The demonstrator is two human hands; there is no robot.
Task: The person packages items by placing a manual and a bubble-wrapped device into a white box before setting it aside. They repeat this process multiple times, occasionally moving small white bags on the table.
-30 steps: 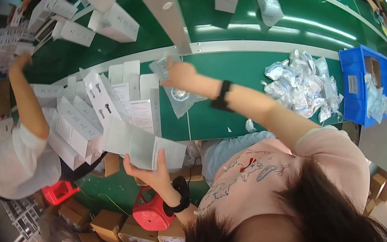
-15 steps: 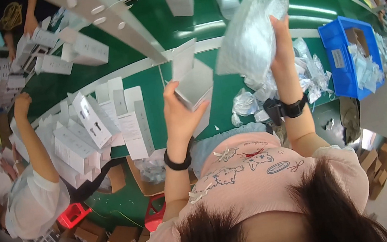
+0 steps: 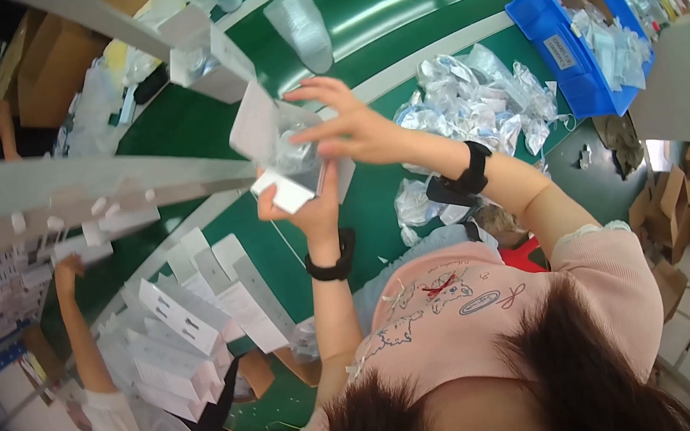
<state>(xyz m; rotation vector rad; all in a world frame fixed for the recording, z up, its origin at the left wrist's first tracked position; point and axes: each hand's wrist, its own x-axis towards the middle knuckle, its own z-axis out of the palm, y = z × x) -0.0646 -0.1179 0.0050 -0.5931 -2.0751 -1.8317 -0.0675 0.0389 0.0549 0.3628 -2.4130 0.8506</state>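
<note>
An open white carton [image 3: 251, 127] is held upright over the green bench, its lid flap raised. My left hand [image 3: 314, 215] is closed around its near, lower side. Inside its mouth shows a bubble-wrapped bundle [image 3: 293, 145], mostly hidden by the carton walls and my fingers. My right hand [image 3: 364, 132] reaches over the opening from the right, fingers stretched out and touching the wrap. Farther off, another bubble-wrapped bundle [image 3: 302, 32] lies on the bench. Beside it an open white carton [image 3: 209, 63] stands with something clear inside.
Silvery plastic-bagged parts [image 3: 479, 100] are heaped at the right, near a blue bin [image 3: 573, 51] of bagged items. White cartons [image 3: 167, 329] crowd the left. A grey post [image 3: 112, 186] crosses there, and a co-worker's hand [image 3: 68, 268] is beyond them.
The bubble-wrapped bundle has gone from the air at the right into the carton. My right hand has let its grip go and moved left over the opening. The view has shifted.
</note>
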